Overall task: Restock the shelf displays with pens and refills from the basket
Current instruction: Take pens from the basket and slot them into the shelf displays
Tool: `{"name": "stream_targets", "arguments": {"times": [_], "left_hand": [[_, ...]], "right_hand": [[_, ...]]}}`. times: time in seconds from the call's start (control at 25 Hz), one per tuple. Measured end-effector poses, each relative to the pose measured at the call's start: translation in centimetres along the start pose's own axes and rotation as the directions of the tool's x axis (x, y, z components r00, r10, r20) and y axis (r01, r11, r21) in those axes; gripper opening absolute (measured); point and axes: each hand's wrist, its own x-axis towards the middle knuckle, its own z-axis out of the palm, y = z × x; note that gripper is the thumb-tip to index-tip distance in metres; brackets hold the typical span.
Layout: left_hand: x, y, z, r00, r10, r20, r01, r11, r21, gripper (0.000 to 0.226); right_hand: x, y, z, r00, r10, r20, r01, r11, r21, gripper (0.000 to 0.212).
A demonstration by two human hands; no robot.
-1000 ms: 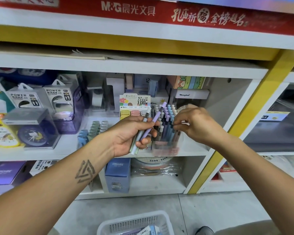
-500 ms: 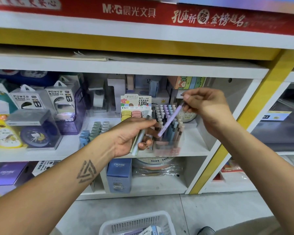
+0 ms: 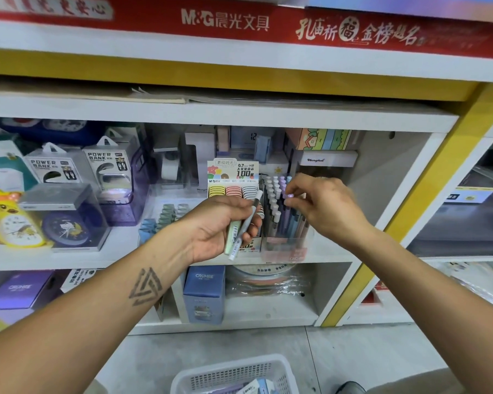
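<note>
My left hand [image 3: 225, 223] grips a small bundle of pens [image 3: 241, 226], pale green and grey, in front of the middle shelf. My right hand [image 3: 322, 203] pinches the top of a purple pen [image 3: 288, 198] that stands among the upright pens in the clear display holder [image 3: 285, 245]. That holder is packed with several white, purple and blue pens. Left of it sits the lead refill display box [image 3: 232, 177]. The white basket [image 3: 236, 376] rests on the floor below, with a few packs inside.
Power bank boxes [image 3: 80, 166], a yellow clock [image 3: 15, 223] and a blue clock in a clear case [image 3: 66, 220] fill the shelf's left side. Blue boxes [image 3: 204, 291] stand on the lower shelf. A yellow upright post [image 3: 410, 209] borders the shelf on the right.
My right hand has come down from its raised position and set the purple pen into the holder. My left hand stays put with the remaining pens.
</note>
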Motion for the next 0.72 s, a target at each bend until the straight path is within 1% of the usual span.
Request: {"name": "stream_targets", "arguments": {"times": [0.12,0.24,0.32,0.4,0.44,0.48,0.52,0.56,0.6,0.64,0.68,0.72], "left_hand": [[0.1,-0.2,-0.1,1.0,0.02,0.014,-0.02,1.0,0.013,0.023],[0.1,-0.4,-0.2,0.999,0.035,0.027,-0.035,0.999,0.028,0.018],[0.0,-0.5,-0.1,0.998,0.04,0.048,-0.041,0.999,0.034,0.021],[-0.1,-0.5,0.0,0.997,0.033,0.07,-0.036,0.999,0.035,0.029],[-0.1,-0.4,0.0,0.997,0.031,0.077,-0.033,0.999,0.031,0.032],[-0.1,-0.3,0.0,0.996,0.029,0.083,-0.031,0.999,0.028,0.033],[-0.1,-0.3,0.1,0.995,0.027,0.092,-0.03,0.999,0.026,0.033],[-0.2,-0.2,0.2,0.994,0.027,0.102,-0.03,0.999,0.026,0.031],[-0.2,-0.2,0.3,0.993,0.03,0.114,-0.033,0.999,0.027,0.028],[-0.2,-0.2,0.4,0.992,0.033,0.125,-0.036,0.999,0.024,0.026],[-0.2,-0.3,0.5,0.99,0.033,0.138,-0.035,0.999,0.014,0.025],[-0.2,-0.3,0.5,0.988,0.03,0.152,-0.03,1.0,-0.004,0.025]], "right_hand": [[-0.1,-0.2,0.0,1.0,0.001,0.021,-0.002,0.999,0.05,0.011],[0.0,-0.1,-0.1,0.999,0.007,0.045,-0.008,0.999,0.037,0.008],[0.3,0.0,-0.2,0.997,0.021,0.078,-0.016,0.998,-0.063,0.007],[0.5,-0.1,-0.1,0.989,0.008,0.146,0.025,0.974,-0.225,0.015],[0.7,-0.2,-0.1,0.988,0.008,0.155,0.031,0.969,-0.247,0.019],[0.9,-0.5,-0.3,0.991,0.023,0.132,0.002,0.982,-0.188,0.021],[1.0,-0.9,-0.5,0.993,0.076,0.09,-0.074,0.997,-0.028,0.021],[1.1,-1.2,-0.6,0.983,0.17,0.07,-0.182,0.958,0.221,0.019],[1.1,-1.5,-0.7,0.959,0.255,0.122,-0.282,0.835,0.473,0.016],[1.1,-2.1,-0.8,0.938,0.283,0.2,-0.344,0.692,0.634,0.014],[1.1,-2.4,-0.7,0.93,0.271,0.25,-0.366,0.602,0.71,0.014],[1.1,-2.6,-0.6,0.927,0.261,0.269,-0.372,0.55,0.748,0.016]]}}
